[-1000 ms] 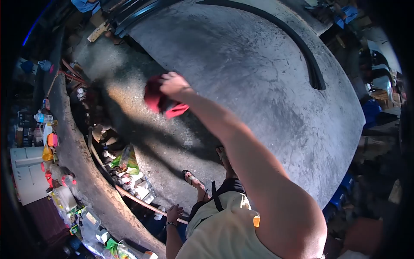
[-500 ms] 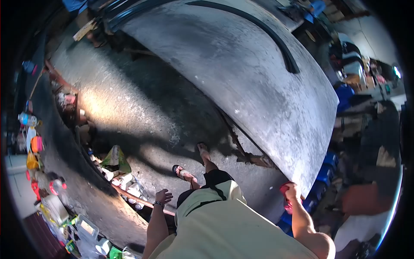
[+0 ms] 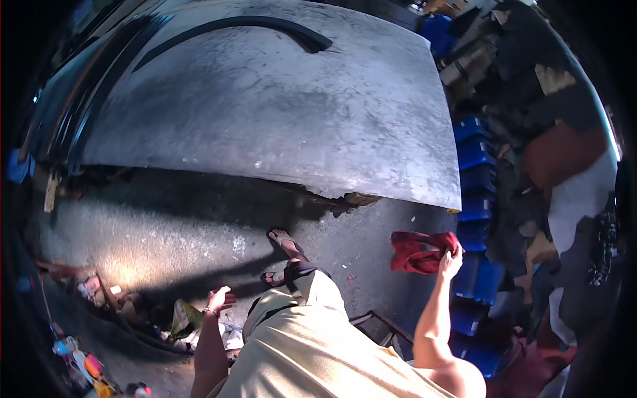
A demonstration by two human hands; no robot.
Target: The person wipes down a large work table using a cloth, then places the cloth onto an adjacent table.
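Note:
My right hand is closed on a red cloth, which hangs out to the left of the fingers above the floor. The cloth is below the near right corner of a large grey table. My left hand holds nothing, its fingers apart, and a band circles the wrist. It hovers over the floor near a pile of odds and ends at the lower left. On the tabletop lies a curved black strip.
Several blue bins line the right side, beside scraps of sheet material. Long dark strips lie at the table's left end. A green and yellow bag and bottles are at lower left. My sandalled feet stand on the concrete floor.
The view has turned, so the table now runs across the top. My right hand has moved away from the table corner, and the red cloth in it is spread out more.

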